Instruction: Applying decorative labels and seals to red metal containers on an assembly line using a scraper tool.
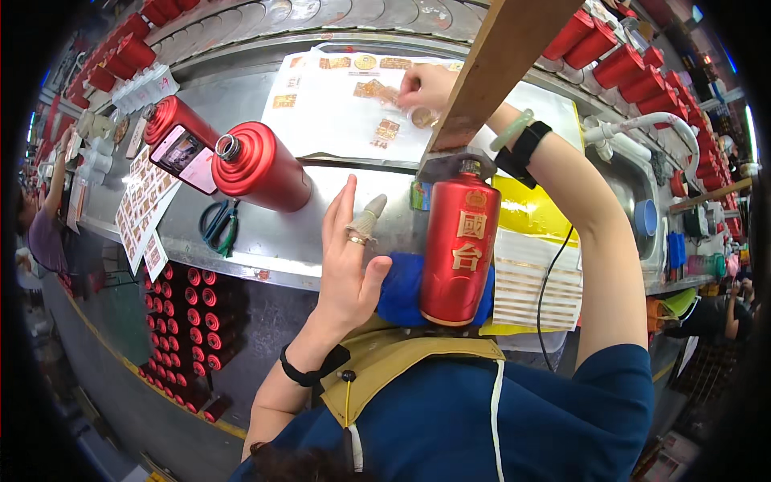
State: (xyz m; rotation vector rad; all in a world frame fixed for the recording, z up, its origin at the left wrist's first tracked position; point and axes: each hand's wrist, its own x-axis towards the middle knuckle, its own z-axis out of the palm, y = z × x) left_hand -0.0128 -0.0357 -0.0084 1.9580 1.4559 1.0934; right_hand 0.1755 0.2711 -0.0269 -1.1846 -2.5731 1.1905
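A red bottle (456, 257) with raised gold characters lies on a blue cloth (398, 293) close in front of me. My left hand (347, 253) hovers just left of it, open and holding nothing, a pale finger cover on one finger and a ring below it. Farther off, my right hand (426, 90) reaches over a white sheet (321, 120) bearing several gold decals. Its fingers are pinched at the end of a gold decal (373, 89), which looks slightly blurred. A round gold piece (422, 118) lies beneath that hand.
A wooden post (502, 68) rises beside my right forearm. To the left are two red bottles (261, 165), a phone (183, 157), scissors (215, 225) and printed sticker sheets (143, 205). A sink (630, 205) is at right. Several bottles (181, 329) stand on the floor; another person (50, 213) works at far left.
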